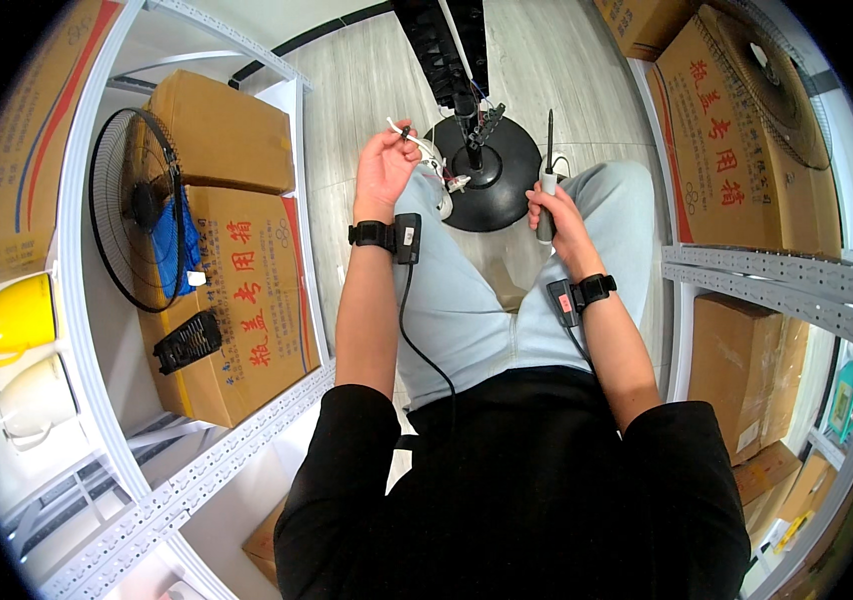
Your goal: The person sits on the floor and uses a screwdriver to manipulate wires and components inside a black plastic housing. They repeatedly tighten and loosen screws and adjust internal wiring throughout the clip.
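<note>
clasping a screwdriver by its handle in the right hand, probably to leave the shaft free; pinching a white cord-like piece in the fingertips of the left hand, apparently for fine control; facing a round black base just ahead of the legs, likely for easy reach.

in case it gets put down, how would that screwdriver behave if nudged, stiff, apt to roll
The screwdriver probably is stiff, given its long, straight shaft. Its handle looks rounded, so it could roll if laid flat. With that thick handle and slim shaft, it likely feels handle-heavy.
</note>
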